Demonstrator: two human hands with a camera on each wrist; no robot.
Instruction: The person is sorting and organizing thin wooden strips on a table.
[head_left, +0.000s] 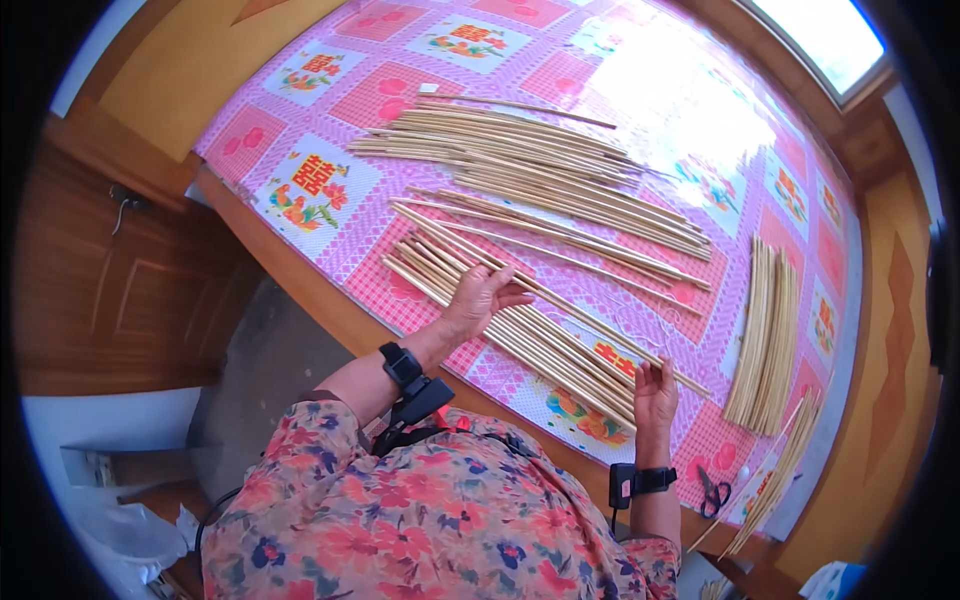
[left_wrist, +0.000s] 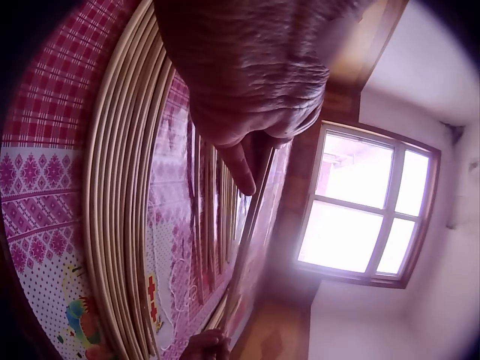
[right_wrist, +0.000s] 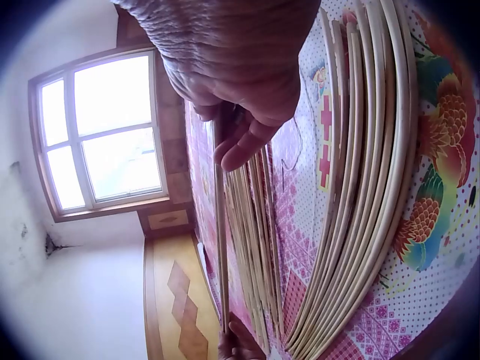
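Note:
Both hands hold a long, thin, pale wooden stick [head_left: 590,322] between them, slanting over the table. My left hand [head_left: 483,298] pinches it toward its far-left part, thumb and fingers around it. Closer to its other end, the right hand [head_left: 655,397] grips it with curled fingers. In the left wrist view the stick [left_wrist: 251,217] runs down from the left fingers; the right wrist view shows it [right_wrist: 222,255] passing the right fingertips. Just below the hands lies a row of similar sticks [head_left: 560,350], side by side along the table's near edge.
A patterned pink cloth [head_left: 240,145] covers the table. Behind the hands are loose sticks [head_left: 570,235] and a larger pile [head_left: 500,130]. To the right lie a bundle [head_left: 765,340], more sticks [head_left: 775,480] over the edge, and black scissors [head_left: 712,492].

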